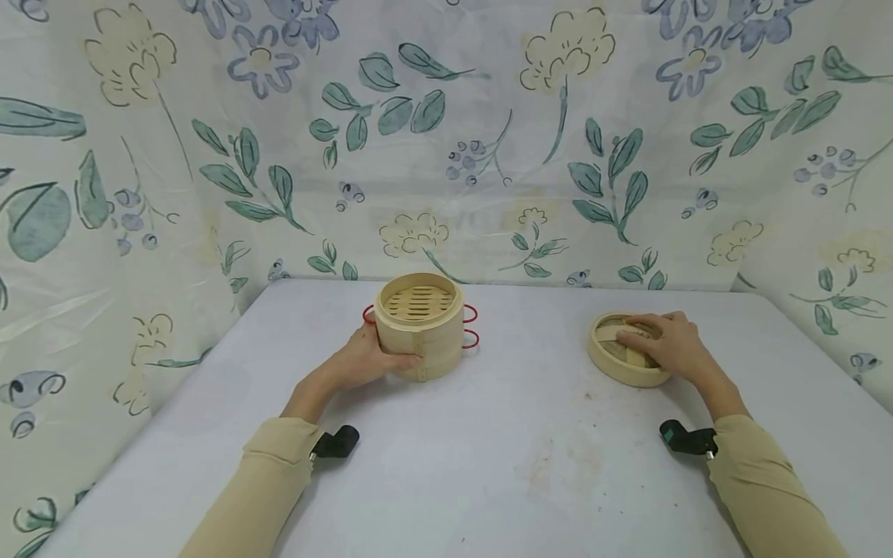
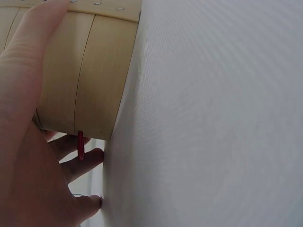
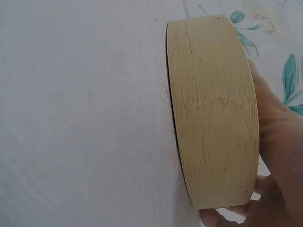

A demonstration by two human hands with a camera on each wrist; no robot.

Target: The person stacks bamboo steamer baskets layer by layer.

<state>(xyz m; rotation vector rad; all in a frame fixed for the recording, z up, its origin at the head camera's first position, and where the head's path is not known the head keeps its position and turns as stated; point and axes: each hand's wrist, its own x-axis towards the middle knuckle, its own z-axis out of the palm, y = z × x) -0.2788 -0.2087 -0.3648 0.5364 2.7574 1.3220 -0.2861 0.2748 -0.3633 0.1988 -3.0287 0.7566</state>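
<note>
Two beige sleeves enter at bottom of frame, a black wrist mount on each. Left hand [image 1: 367, 358], left of centre: grip wrapped around the side wall of the bamboo steamer [image 1: 419, 325], thumb across the front. Steamer is two stacked tiers, open top, slatted floor visible, red wire handles [image 1: 470, 325] on both sides. Right hand [image 1: 661, 341], right of centre: lies palm-down on the bamboo lid [image 1: 623, 353], fingers curled over its edge. Lid sits flat on the white surface [image 1: 488, 449], well apart from the steamer. Floral curtain [image 1: 488, 139] behind.
</note>
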